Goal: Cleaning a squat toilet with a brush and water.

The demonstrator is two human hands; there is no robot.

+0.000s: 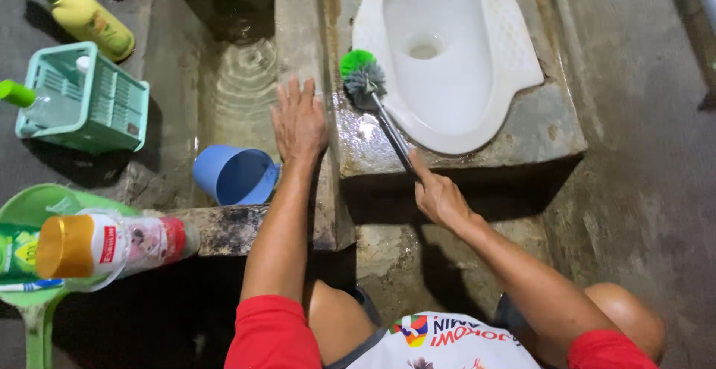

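My right hand [438, 195] grips the handle of a toilet brush [364, 80] with green and grey bristles. The bristles press on the wet concrete platform [556, 127] beside the left rim of a white squat toilet [455, 48]. My left hand [299, 121] rests flat, fingers apart, on the concrete wall of the water basin [242, 78], just left of the brush head. It holds nothing.
A blue plastic scoop [235, 175] lies at the basin's edge. At left sit a teal basket [93, 101], a yellow bottle [89, 19], a clear bottle with a gold cap [112, 244] and a green dipper [33, 265]. Rough concrete floor spreads to the right.
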